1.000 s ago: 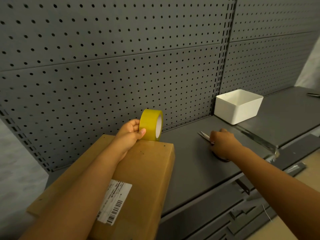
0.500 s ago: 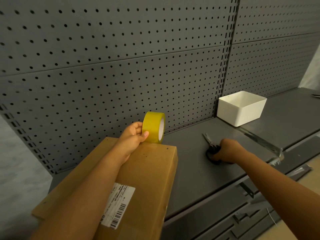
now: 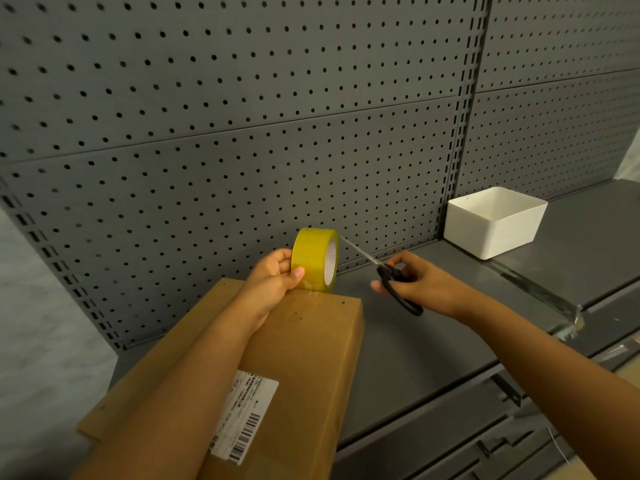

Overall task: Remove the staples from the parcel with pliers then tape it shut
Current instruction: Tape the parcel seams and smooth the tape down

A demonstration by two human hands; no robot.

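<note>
Brown cardboard parcel point(image 3: 304, 344) lies flat on the shelf, yellow tape roll point(image 3: 313, 259) upright on its far end.

The parcel point(image 3: 304, 341) is matt brown cardboard with a white paper label point(image 3: 247, 415). The tape point(image 3: 313, 259) is glossy yellow plastic film. The scissors point(image 3: 384, 270) have shiny metal blades and black plastic handles. The bin point(image 3: 495, 233) is smooth white plastic; the shelf point(image 3: 433, 341) and pegboard point(image 3: 242, 133) are matt grey painted metal.
</note>
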